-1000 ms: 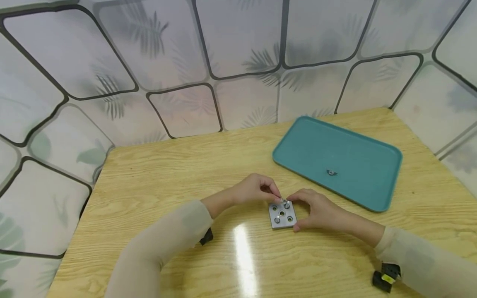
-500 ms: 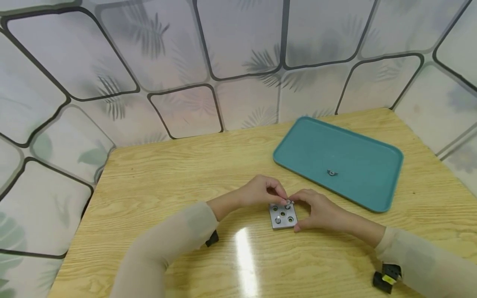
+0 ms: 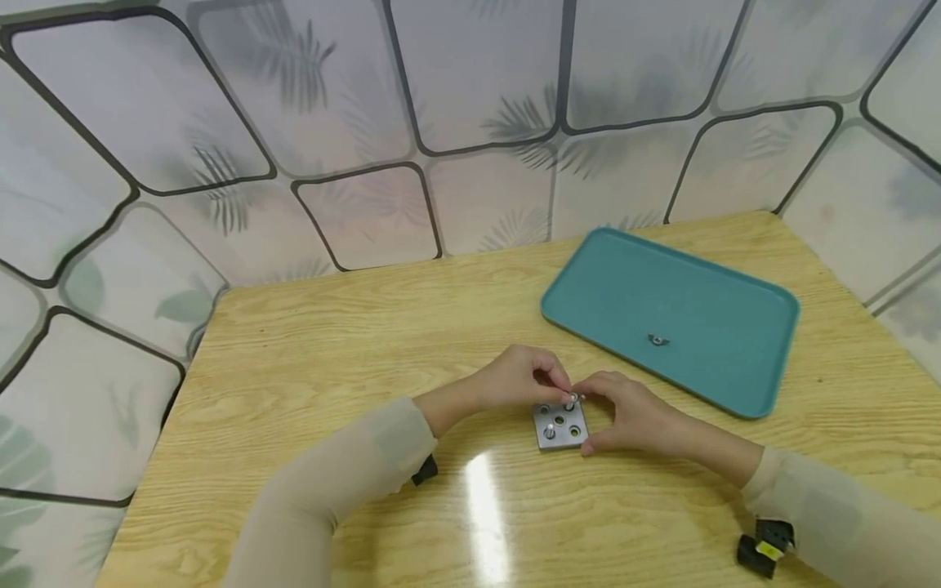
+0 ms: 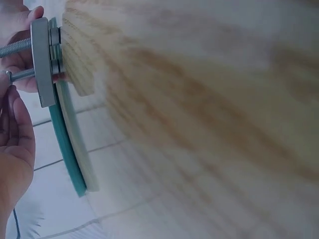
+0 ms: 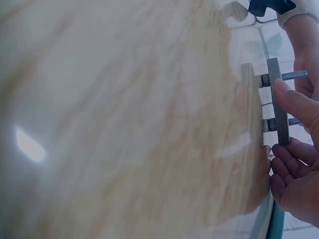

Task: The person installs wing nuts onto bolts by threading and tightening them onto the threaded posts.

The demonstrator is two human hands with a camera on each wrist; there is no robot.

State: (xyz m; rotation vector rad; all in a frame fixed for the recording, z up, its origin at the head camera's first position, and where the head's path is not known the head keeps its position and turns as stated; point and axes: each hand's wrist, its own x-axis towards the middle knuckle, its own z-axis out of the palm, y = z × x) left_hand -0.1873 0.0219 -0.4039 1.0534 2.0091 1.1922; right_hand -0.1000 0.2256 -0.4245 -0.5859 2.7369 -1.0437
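A square metal plate (image 3: 560,438) with several holes lies before me on the table. Two threaded bolts stand up through it, a near one (image 3: 550,431) and a far one (image 3: 569,406); the left wrist view shows a bolt head (image 4: 55,36) under the plate (image 4: 42,62). At the top of the far bolt, my left hand (image 3: 515,378) pinches a small wing nut (image 3: 573,397), partly hidden by the fingertips. My right hand (image 3: 635,415) grips the plate by its right side, thumb at the near corner and fingers at the far one.
A teal tray (image 3: 706,286) lies at the back right, with another wing nut (image 3: 657,340) on it. The wooden table (image 3: 353,343) meets a patterned fabric wall (image 3: 492,204) at the back. Black wrist devices (image 3: 764,547) hang below the sleeves.
My left hand has moved slightly right, bringing the wing nut onto the top of the far bolt. The right hand and the plate have stayed in place.
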